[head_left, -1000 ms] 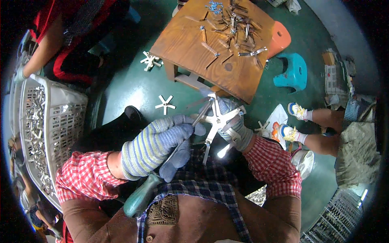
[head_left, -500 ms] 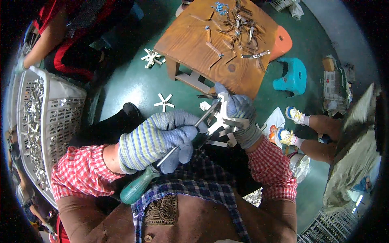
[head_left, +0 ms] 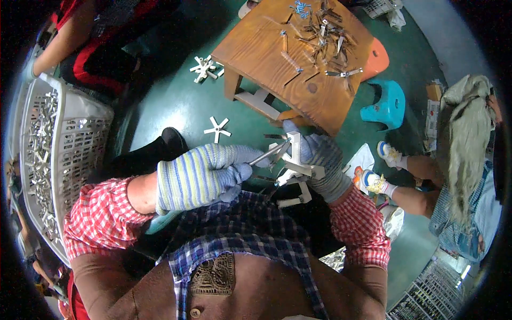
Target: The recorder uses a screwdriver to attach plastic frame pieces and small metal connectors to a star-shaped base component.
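My left hand (head_left: 189,178), in a striped knitted glove, is closed round a screwdriver. The steel shaft (head_left: 258,160) comes out past its fingertips, while part of the teal handle (head_left: 160,221) shows below the wrist. My right hand (head_left: 324,162), gloved too, grips a white star-shaped part (head_left: 293,165) with several flat arms. The screwdriver's tip reaches the upper part of this star, where thin dark metal strips stick out to the left. Whether the tip sits in a screw is too small to tell.
Ahead stands a wooden table (head_left: 256,48) with loose metal strips (head_left: 325,40). White stars (head_left: 217,129) lie on the green floor. A white basket (head_left: 85,133) of metal parts stands left, near another person's arm (head_left: 61,50). A blue stool (head_left: 386,104) and a person's legs (head_left: 418,200) are right.
My left hand has turned and lowered the screwdriver, and its handle is now mostly hidden behind my wrist. The white star has tilted slightly. At the right, a khaki cloth has shifted.
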A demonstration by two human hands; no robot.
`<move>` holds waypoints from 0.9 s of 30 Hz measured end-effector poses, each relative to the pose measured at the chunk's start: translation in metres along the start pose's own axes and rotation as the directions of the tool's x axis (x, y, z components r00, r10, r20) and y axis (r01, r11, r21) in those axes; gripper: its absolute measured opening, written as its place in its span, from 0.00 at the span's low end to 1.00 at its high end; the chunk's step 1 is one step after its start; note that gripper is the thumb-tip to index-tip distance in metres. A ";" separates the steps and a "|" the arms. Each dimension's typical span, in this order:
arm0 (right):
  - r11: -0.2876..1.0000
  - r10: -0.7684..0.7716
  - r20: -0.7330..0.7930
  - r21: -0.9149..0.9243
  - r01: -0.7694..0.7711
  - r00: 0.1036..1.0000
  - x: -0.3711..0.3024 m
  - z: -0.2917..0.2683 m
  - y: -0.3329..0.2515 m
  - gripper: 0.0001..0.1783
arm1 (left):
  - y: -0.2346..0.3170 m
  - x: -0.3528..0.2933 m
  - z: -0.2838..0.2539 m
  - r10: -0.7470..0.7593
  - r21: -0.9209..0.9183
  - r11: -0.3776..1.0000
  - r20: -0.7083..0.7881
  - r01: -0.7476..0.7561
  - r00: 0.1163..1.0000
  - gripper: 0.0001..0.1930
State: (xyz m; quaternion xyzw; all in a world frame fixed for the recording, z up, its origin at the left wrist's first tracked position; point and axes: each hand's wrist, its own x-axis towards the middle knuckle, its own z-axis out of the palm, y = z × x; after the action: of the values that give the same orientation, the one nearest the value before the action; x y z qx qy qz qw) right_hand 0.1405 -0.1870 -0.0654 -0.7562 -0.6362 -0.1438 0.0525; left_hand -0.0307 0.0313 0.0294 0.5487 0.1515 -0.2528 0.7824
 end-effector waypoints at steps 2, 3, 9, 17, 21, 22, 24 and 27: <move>0.999 0.000 0.032 0.038 -0.001 1.000 -0.007 -0.003 0.000 0.27 | 0.003 0.000 -0.004 0.004 0.075 0.997 0.025 -0.005 1.000 0.15; 0.997 -0.002 0.058 0.074 -0.002 0.998 -0.008 -0.005 0.000 0.25 | 0.000 0.002 -0.004 0.004 0.073 0.997 0.023 -0.006 1.000 0.15; 0.946 0.094 0.101 0.302 -0.120 0.990 -0.011 0.002 0.001 0.25 | 0.007 0.004 -0.006 0.044 0.229 0.973 -0.080 -0.024 0.996 0.15; 0.751 0.140 0.239 0.606 -0.261 0.961 0.012 -0.027 -0.001 0.22 | -0.021 0.011 -0.009 0.202 0.415 0.900 -0.132 -0.131 0.970 0.15; 0.872 0.084 0.283 0.443 -0.208 0.955 0.016 -0.040 -0.005 0.21 | -0.029 0.010 -0.013 0.383 0.832 0.525 -0.046 -0.177 0.923 0.21; 0.903 0.102 0.306 0.371 -0.217 0.947 0.019 -0.044 -0.007 0.21 | -0.030 0.009 -0.013 0.382 0.831 0.528 -0.049 -0.174 0.923 0.21; 0.956 0.067 0.298 0.253 -0.147 0.952 0.009 -0.032 -0.007 0.20 | -0.029 0.010 -0.013 0.382 0.888 0.443 -0.063 -0.123 0.922 0.24; 0.967 0.097 0.251 0.203 -0.151 0.963 0.002 -0.026 -0.009 0.20 | -0.038 0.022 -0.020 0.421 0.806 0.552 -0.048 -0.214 0.906 0.21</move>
State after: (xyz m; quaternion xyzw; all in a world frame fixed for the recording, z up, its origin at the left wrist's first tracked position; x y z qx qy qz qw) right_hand 0.1277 -0.1904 -0.0410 -0.7960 -0.6010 0.0234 0.0681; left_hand -0.0331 0.0348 -0.0186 0.8783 0.0146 -0.0797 0.4712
